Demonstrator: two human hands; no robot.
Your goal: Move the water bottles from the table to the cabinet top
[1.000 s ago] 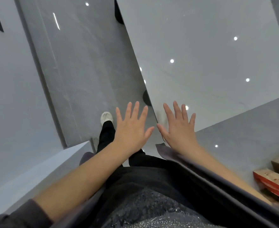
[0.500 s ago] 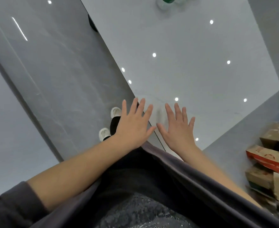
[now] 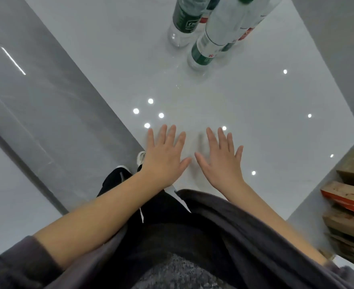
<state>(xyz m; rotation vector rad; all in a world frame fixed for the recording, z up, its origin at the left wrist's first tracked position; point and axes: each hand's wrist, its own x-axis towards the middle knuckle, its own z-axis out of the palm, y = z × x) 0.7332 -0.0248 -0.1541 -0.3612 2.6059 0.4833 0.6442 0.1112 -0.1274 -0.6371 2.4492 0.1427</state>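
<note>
Several clear water bottles stand upright at the far end of the glossy white table point(image 3: 276, 126). The nearest bottle point(image 3: 215, 38) has a green-and-white label; another with a dark green label point(image 3: 185, 19) stands left of it, and more with red labels point(image 3: 249, 32) behind. My left hand point(image 3: 164, 157) and my right hand point(image 3: 222, 161) are held flat, palms down, fingers spread, over the table's near edge. Both hold nothing and are well short of the bottles. No cabinet is in view.
Grey tiled floor point(image 3: 47, 105) runs along the table's left side, with my white shoe point(image 3: 140, 161) on it. Stacked cardboard boxes point(image 3: 351, 197) sit at the right, beside the table's corner. A pale wall or panel point(image 3: 9, 195) is at the lower left.
The view has swung forward over the table, bringing the bottles into sight at the top. Both hands stay spread and empty, now over the table's near edge.
</note>
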